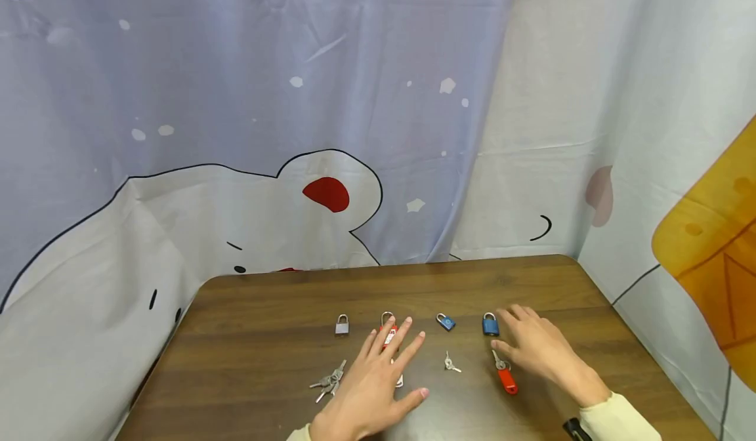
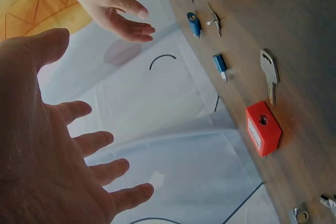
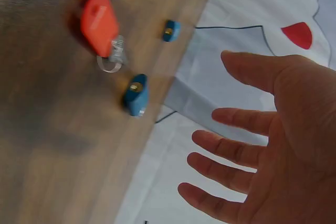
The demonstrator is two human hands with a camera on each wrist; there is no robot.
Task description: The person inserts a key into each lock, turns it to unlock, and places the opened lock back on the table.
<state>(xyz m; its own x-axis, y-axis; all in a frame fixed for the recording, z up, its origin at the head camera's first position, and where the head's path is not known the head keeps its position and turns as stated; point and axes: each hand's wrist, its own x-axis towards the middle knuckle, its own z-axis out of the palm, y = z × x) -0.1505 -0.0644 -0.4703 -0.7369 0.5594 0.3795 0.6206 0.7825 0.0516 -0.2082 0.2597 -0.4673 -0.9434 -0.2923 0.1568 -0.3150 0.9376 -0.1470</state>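
Note:
My left hand [image 1: 369,385] hovers over the table with its fingers spread, holding nothing. It partly hides a red padlock [image 2: 263,127] with a white label and the silver key [image 2: 269,72] in front of that. On the right, my right hand [image 1: 540,346] is held out with loosely extended fingers and nothing in it. Nearest to it are a blue padlock [image 1: 490,325] and a key with a red tag [image 1: 507,381]. A smaller blue padlock [image 1: 445,322] lies between the hands, behind a pair of small keys [image 1: 450,362].
A silver padlock [image 1: 342,325] stands at the left of the row, with a bunch of keys [image 1: 331,382] in front of it. The wooden table [image 1: 248,336] ends at a printed curtain [image 1: 413,132] behind and at the sides.

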